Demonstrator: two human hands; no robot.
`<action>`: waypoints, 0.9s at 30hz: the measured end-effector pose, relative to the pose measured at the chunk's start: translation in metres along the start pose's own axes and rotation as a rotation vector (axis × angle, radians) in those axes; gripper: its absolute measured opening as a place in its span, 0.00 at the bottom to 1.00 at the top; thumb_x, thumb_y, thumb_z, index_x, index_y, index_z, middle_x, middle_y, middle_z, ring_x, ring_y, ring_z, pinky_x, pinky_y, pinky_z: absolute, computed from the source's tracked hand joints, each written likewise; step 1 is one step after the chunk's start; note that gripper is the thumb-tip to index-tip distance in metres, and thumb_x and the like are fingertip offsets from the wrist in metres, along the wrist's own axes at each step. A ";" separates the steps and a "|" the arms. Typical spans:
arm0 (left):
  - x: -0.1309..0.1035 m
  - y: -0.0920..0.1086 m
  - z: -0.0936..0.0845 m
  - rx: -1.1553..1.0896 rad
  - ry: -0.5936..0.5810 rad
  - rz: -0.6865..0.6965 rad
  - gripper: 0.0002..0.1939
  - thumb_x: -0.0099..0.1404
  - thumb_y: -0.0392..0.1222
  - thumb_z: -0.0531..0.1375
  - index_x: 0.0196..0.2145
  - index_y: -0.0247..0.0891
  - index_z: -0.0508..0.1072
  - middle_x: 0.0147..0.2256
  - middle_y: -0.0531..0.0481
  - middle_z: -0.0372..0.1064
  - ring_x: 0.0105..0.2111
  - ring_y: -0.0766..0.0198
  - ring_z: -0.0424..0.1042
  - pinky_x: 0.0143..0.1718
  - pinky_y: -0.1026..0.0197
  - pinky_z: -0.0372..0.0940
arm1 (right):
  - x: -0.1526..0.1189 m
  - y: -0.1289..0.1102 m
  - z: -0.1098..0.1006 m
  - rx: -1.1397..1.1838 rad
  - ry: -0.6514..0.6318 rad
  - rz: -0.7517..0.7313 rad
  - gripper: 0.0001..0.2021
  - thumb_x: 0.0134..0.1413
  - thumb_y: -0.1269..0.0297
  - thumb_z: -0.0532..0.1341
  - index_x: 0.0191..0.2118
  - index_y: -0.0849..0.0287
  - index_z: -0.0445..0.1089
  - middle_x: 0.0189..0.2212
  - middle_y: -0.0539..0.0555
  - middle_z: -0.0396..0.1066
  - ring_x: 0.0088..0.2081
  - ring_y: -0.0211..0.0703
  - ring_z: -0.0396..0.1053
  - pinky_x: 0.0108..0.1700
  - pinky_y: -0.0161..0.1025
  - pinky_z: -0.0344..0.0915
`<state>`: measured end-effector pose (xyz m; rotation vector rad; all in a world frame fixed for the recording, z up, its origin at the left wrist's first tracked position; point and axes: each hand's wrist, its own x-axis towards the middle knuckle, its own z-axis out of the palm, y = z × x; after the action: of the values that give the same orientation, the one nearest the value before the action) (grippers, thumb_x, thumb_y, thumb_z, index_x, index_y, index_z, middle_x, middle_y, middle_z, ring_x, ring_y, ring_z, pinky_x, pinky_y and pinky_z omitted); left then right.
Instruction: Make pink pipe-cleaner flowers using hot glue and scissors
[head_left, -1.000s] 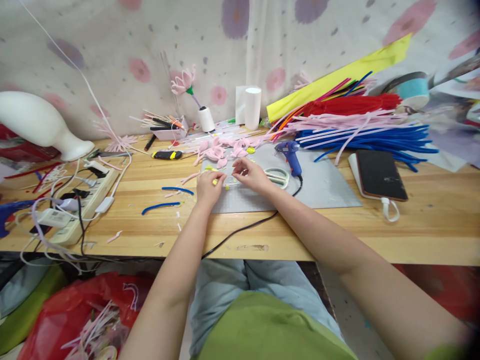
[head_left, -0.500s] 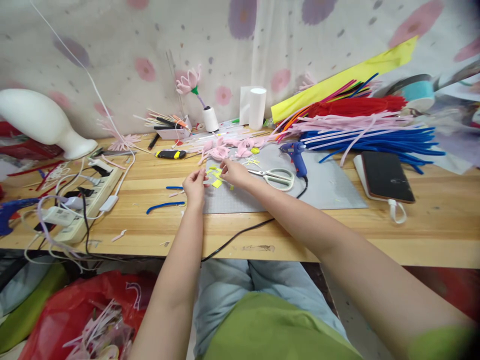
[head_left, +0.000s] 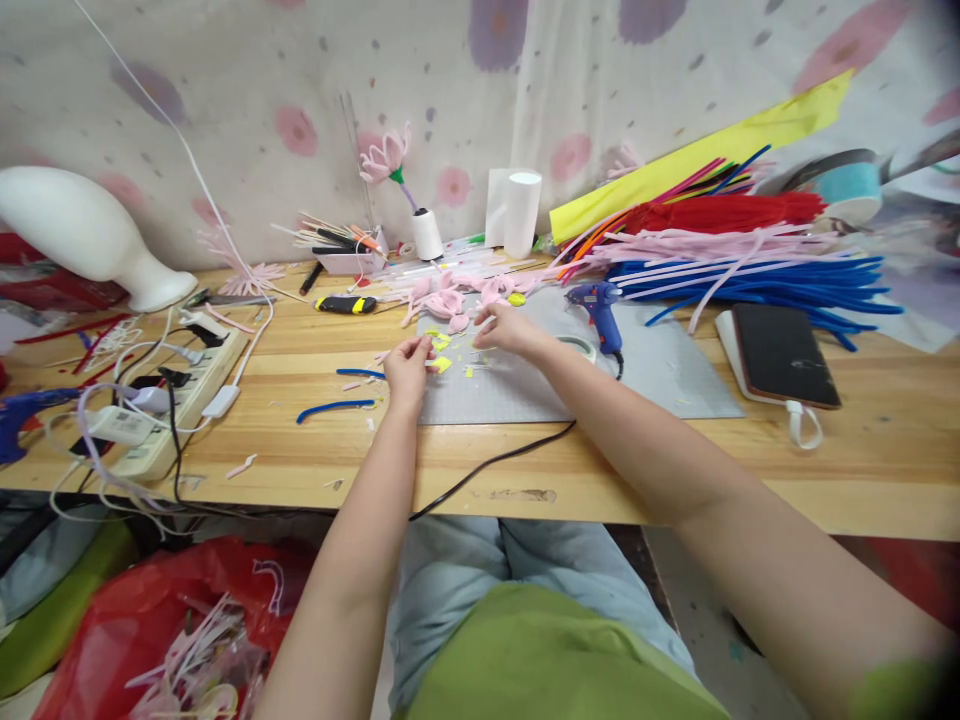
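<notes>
My left hand is at the left edge of the grey cutting mat, thumb and forefinger pinched. What they hold is too small to make out. Bright yellow scraps lie just right of those fingertips. My right hand hangs over the mat, its fingers curved and slightly apart, with nothing visible between them. Thin pale sticks lie below it. Scissors are partly covered by my right hand and forearm. Behind my hands lie pink fuzzy petal shapes and a small yellow piece.
A blue glue gun rests on the mat, its black cord crossing the table. Pipe cleaner bundles and a black-topped device are at right. Left are a utility knife, blue pipe cleaner pieces and a power strip.
My right hand has moved right, away from my left hand, and now covers more of the scissors. My left hand keeps its pinch. The whole view has shifted slightly.
</notes>
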<state>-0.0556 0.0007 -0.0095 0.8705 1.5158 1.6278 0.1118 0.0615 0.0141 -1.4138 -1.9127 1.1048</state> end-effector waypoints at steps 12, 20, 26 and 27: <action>-0.023 -0.004 0.031 0.222 -0.256 0.062 0.07 0.54 0.40 0.60 0.30 0.34 0.73 0.27 0.48 0.71 0.28 0.64 0.73 0.15 0.70 0.58 | -0.034 0.034 -0.031 -0.055 -0.010 -0.146 0.07 0.39 0.72 0.62 0.30 0.58 0.66 0.28 0.50 0.74 0.32 0.38 0.70 0.36 0.35 0.64; -0.023 -0.005 0.029 0.214 -0.262 -0.013 0.09 0.52 0.40 0.62 0.31 0.32 0.75 0.29 0.46 0.73 0.28 0.63 0.74 0.16 0.69 0.61 | -0.065 0.056 -0.122 -0.278 -0.270 0.087 0.19 0.40 0.44 0.62 0.21 0.58 0.68 0.19 0.52 0.69 0.21 0.37 0.65 0.26 0.36 0.60; -0.020 -0.007 0.029 0.197 -0.307 -0.078 0.08 0.50 0.39 0.63 0.29 0.32 0.74 0.27 0.46 0.73 0.28 0.61 0.74 0.16 0.67 0.62 | -0.060 0.081 -0.137 -0.473 0.291 0.251 0.24 0.33 0.42 0.65 0.30 0.59 0.70 0.26 0.56 0.71 0.29 0.45 0.68 0.32 0.41 0.62; -0.019 -0.006 0.029 0.184 -0.313 -0.092 0.08 0.50 0.39 0.64 0.29 0.32 0.74 0.27 0.46 0.72 0.28 0.62 0.74 0.17 0.67 0.62 | -0.055 0.084 -0.129 -0.442 0.341 0.245 0.24 0.33 0.44 0.66 0.33 0.59 0.70 0.30 0.57 0.72 0.32 0.47 0.69 0.34 0.41 0.63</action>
<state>-0.0209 -0.0016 -0.0135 1.0828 1.4732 1.2339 0.2753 0.0601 0.0163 -1.9738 -1.8301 0.4986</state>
